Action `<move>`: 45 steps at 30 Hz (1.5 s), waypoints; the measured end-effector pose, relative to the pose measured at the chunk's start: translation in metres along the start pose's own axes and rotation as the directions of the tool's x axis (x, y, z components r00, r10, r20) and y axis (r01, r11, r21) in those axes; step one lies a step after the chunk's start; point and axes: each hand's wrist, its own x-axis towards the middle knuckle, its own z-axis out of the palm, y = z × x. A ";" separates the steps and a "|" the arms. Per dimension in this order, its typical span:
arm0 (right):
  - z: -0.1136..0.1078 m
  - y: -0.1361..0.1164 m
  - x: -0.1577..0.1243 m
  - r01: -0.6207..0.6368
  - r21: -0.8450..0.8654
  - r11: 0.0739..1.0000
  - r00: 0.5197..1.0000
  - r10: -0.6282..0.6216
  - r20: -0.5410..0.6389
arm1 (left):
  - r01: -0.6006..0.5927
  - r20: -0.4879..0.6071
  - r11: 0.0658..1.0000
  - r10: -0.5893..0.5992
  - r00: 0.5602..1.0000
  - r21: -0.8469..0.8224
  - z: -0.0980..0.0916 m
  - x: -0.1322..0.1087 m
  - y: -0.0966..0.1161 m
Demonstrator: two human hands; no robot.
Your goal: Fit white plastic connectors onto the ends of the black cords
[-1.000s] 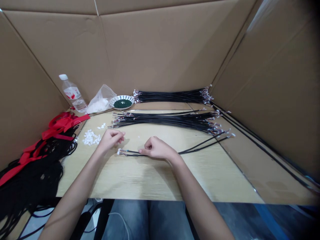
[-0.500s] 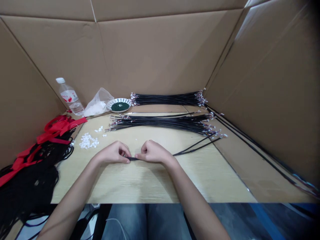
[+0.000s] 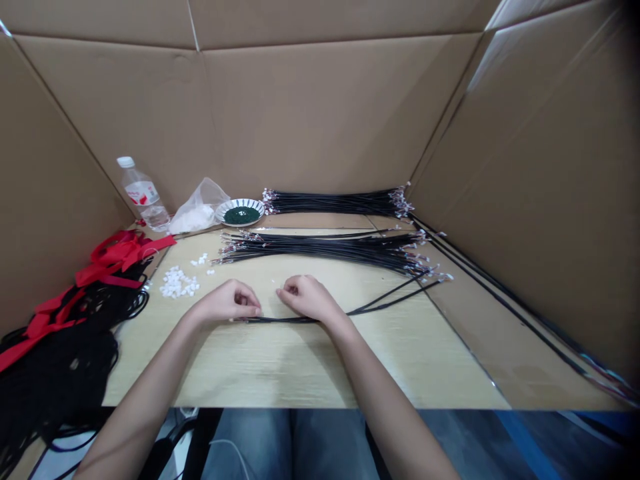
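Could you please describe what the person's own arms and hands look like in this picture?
Both the left hand and the right hand are bare, with no gloves. The forearms are uncovered too, with no sleeve or cuff in view. I can make out no watch, bracelet or marking on either; fine details such as the nails are too small to judge.

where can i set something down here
Bare wood: between left forearm and right forearm, from loose cables to front table edge; also right of the right forearm. Crowded: back, with bundles, bottle, bag, plate; left, with ribbon, cords, white bits.
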 end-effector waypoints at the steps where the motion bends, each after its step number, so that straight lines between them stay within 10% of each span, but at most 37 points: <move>1: 0.000 0.002 0.001 -0.019 -0.007 1.000 0.999 0.018 -0.035 | -0.006 -0.017 1.000 0.006 1.000 -0.005 -0.001 0.000 0.000; 10: -0.004 0.024 0.009 -0.250 -0.110 0.962 0.921 0.201 -0.334 | -0.031 -0.339 0.999 0.034 0.940 0.015 -0.006 0.007 -0.012; 28: -0.022 0.046 0.041 -0.344 -0.354 0.870 0.924 0.245 -0.295 | -0.109 -0.349 0.992 0.123 0.929 0.061 -0.007 0.006 -0.013; 45: -0.051 0.005 0.030 -0.233 -0.450 0.862 0.863 -0.029 -0.504 | -0.172 -0.380 0.982 0.191 0.905 0.084 -0.009 0.010 -0.016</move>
